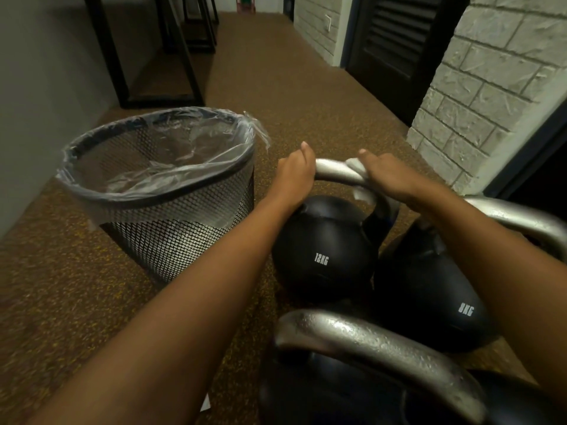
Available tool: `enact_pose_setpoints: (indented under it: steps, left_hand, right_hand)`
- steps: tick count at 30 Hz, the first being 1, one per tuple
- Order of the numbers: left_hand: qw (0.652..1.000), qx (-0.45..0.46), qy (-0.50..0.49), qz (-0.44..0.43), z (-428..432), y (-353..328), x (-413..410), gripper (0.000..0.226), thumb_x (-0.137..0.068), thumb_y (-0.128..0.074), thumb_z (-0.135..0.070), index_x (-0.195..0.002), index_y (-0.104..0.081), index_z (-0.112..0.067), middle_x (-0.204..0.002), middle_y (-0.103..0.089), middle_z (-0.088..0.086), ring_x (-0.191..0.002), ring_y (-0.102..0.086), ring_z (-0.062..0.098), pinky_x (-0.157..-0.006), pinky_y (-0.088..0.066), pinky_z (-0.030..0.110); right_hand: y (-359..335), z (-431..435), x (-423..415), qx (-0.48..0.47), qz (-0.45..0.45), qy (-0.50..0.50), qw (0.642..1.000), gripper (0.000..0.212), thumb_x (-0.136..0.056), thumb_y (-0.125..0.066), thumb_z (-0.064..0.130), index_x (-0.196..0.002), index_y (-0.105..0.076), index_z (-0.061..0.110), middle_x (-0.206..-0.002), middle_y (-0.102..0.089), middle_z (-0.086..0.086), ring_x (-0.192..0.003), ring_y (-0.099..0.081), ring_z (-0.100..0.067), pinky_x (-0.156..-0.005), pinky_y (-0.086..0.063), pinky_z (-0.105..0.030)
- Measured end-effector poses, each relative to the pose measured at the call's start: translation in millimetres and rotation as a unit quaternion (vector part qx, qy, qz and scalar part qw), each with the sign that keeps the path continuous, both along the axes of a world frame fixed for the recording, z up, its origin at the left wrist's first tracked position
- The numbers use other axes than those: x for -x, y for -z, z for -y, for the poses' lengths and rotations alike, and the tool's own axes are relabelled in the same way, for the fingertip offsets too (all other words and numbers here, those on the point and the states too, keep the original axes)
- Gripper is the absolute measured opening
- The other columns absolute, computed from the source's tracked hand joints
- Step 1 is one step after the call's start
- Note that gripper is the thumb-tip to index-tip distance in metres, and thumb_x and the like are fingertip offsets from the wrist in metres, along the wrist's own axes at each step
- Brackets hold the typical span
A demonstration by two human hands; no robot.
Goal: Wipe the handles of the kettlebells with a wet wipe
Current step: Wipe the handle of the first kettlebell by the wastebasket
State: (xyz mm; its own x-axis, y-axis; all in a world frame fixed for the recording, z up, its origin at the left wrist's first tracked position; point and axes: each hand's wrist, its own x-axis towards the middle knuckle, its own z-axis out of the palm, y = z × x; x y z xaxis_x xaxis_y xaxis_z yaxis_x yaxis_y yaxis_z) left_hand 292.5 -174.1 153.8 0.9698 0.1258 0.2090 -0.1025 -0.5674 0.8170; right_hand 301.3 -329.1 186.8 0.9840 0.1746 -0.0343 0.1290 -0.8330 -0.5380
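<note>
Three black kettlebells with silver handles stand on the brown floor. The one marked 12KG (322,256) is farthest, and its handle (334,171) runs between my hands. My left hand (296,171) grips the handle's left end. My right hand (388,177) holds a white wet wipe (357,168) wrapped over the handle's right bend. The 8KG kettlebell (435,302) sits to the right, its handle (518,222) partly behind my right forearm. A third kettlebell's handle (377,348) is nearest, at the bottom.
A black mesh waste bin (171,228) with a clear plastic liner stands left of the kettlebells. A grey brick wall (478,96) and dark louvred door (399,44) lie to the right. Black metal frames (153,50) stand at the far left. A white scrap (206,404) lies on the floor.
</note>
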Motion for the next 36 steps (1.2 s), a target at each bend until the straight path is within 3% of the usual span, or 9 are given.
enact_pose_setpoints:
  steps: [5,10,14,20,23,26,30,33,36]
  left_hand:
    - [1.000,-0.004,0.001,0.004,1,0,1,0.048,-0.103,-0.015,-0.028,-0.077,-0.051,-0.009,-0.068,-0.049,0.001,-0.061,-0.045,0.010,-0.054,-0.031,0.022]
    - [1.000,0.007,-0.011,0.006,1,3,-3,0.055,-0.103,-0.016,-0.029,-0.085,-0.061,-0.002,-0.085,-0.060,0.014,-0.079,-0.054,0.024,-0.069,-0.036,0.027]
    - [1.000,-0.003,-0.009,0.014,1,3,-2,0.052,-0.103,-0.016,-0.028,-0.075,-0.055,-0.009,-0.078,-0.058,0.010,-0.076,-0.054,0.021,-0.067,-0.034,0.027]
    - [1.000,0.016,-0.005,0.010,1,1,-1,0.056,-0.103,-0.015,-0.029,-0.086,-0.061,-0.001,-0.087,-0.062,0.016,-0.082,-0.056,0.026,-0.071,-0.039,0.029]
    - [1.000,0.021,0.000,0.012,1,1,1,0.056,-0.103,-0.015,-0.028,-0.089,-0.060,0.002,-0.090,-0.062,0.020,-0.088,-0.058,0.031,-0.072,-0.039,0.029]
    - [1.000,0.017,0.002,0.012,1,0,1,0.056,-0.103,-0.015,-0.027,-0.089,-0.059,0.006,-0.088,-0.060,0.021,-0.089,-0.056,0.032,-0.073,-0.037,0.031]
    - [1.000,0.003,0.003,0.004,1,-1,2,0.054,-0.103,-0.015,-0.027,-0.085,-0.058,-0.001,-0.081,-0.055,0.011,-0.079,-0.051,0.021,-0.070,-0.034,0.025]
    - [1.000,-0.002,0.004,0.002,1,0,1,0.048,-0.103,-0.014,-0.027,-0.078,-0.051,-0.009,-0.067,-0.048,0.000,-0.062,-0.045,0.007,-0.050,-0.028,0.014]
    - [1.000,0.016,0.001,0.006,1,-1,2,0.051,-0.103,-0.014,-0.027,-0.078,-0.054,-0.007,-0.070,-0.054,0.005,-0.067,-0.051,0.016,-0.055,-0.036,0.020]
  right_hand:
    - [-3,5,9,-0.026,-0.033,0.030,0.999,0.044,-0.101,-0.023,0.028,-0.111,-0.057,0.001,-0.112,-0.056,-0.025,-0.097,-0.052,-0.032,-0.091,-0.039,-0.041]
    - [4,-22,17,0.087,0.174,-0.013,0.981,0.033,-0.102,-0.025,0.020,-0.113,-0.052,0.004,-0.103,-0.061,-0.018,-0.098,-0.056,-0.036,-0.098,-0.036,-0.045]
    - [7,-37,14,0.127,0.225,-0.061,0.964,0.037,-0.102,-0.026,0.025,-0.107,-0.056,0.004,-0.099,-0.061,-0.016,-0.095,-0.054,-0.030,-0.094,-0.033,-0.039]
    - [-3,-30,18,0.103,0.160,-0.074,0.979,0.033,-0.100,-0.029,0.016,-0.103,-0.055,-0.003,-0.101,-0.057,-0.022,-0.089,-0.054,-0.038,-0.081,-0.040,-0.042]
    - [-6,-13,15,0.077,0.088,-0.032,0.993,0.034,-0.101,-0.025,0.024,-0.093,-0.053,0.005,-0.100,-0.054,-0.021,-0.084,-0.048,-0.031,-0.076,-0.038,-0.039]
    - [0,4,16,-0.044,0.026,0.031,0.998,0.039,-0.100,-0.024,0.028,-0.072,-0.047,0.015,-0.089,-0.054,-0.016,-0.078,-0.048,-0.026,-0.075,-0.036,-0.037]
    - [10,11,24,-0.184,-0.048,0.117,0.975,0.040,-0.099,-0.025,0.030,-0.071,-0.049,0.015,-0.073,-0.050,-0.007,-0.068,-0.044,-0.017,-0.077,-0.033,-0.033]
    - [10,11,23,-0.181,-0.055,0.127,0.974,0.040,-0.100,-0.024,0.031,-0.075,-0.051,0.015,-0.082,-0.054,-0.011,-0.074,-0.047,-0.020,-0.080,-0.035,-0.036]
    - [5,3,22,-0.059,0.003,0.110,0.992,0.035,-0.100,-0.027,0.025,-0.093,-0.054,0.004,-0.106,-0.056,-0.024,-0.094,-0.053,-0.035,-0.089,-0.041,-0.045]
